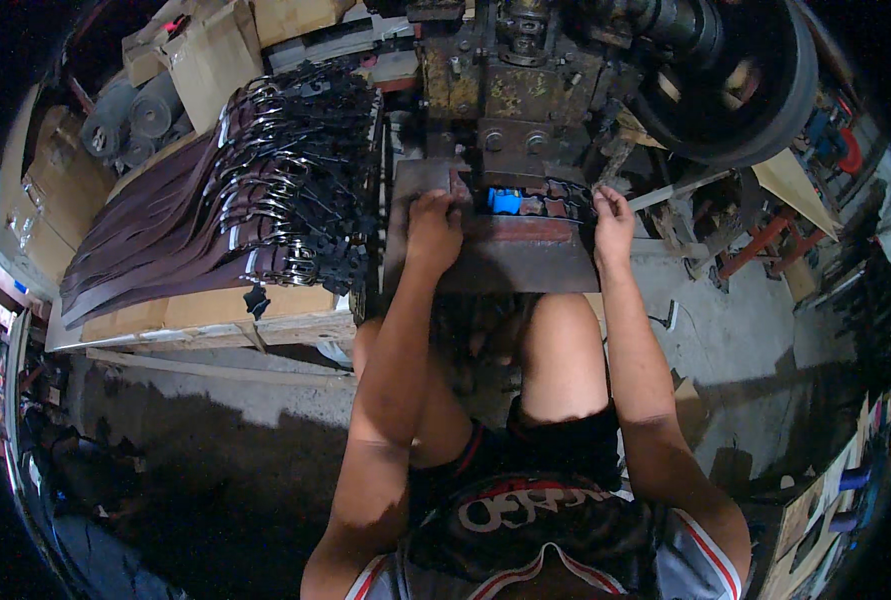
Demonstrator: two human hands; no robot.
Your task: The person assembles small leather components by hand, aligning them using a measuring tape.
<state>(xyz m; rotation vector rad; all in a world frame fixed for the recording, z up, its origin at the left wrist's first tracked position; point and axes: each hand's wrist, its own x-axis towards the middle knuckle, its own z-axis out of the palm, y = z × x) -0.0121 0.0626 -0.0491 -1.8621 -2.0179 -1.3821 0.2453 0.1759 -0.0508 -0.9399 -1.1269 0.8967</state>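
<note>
The left hand [433, 232] curled left of the bolted press block [512, 150], the right hand [613, 222] to its right, holds unclear; fingers best stayed clear of the blue piece [505, 201] just before it.

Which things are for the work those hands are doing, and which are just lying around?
For the work, it seems:
the blue piece between the hands
the dark plate
the big machine
maybe the piled brown straps

Just lying around, probably:
the grey rolls
the cardboard boxes
the red metal stand
</note>
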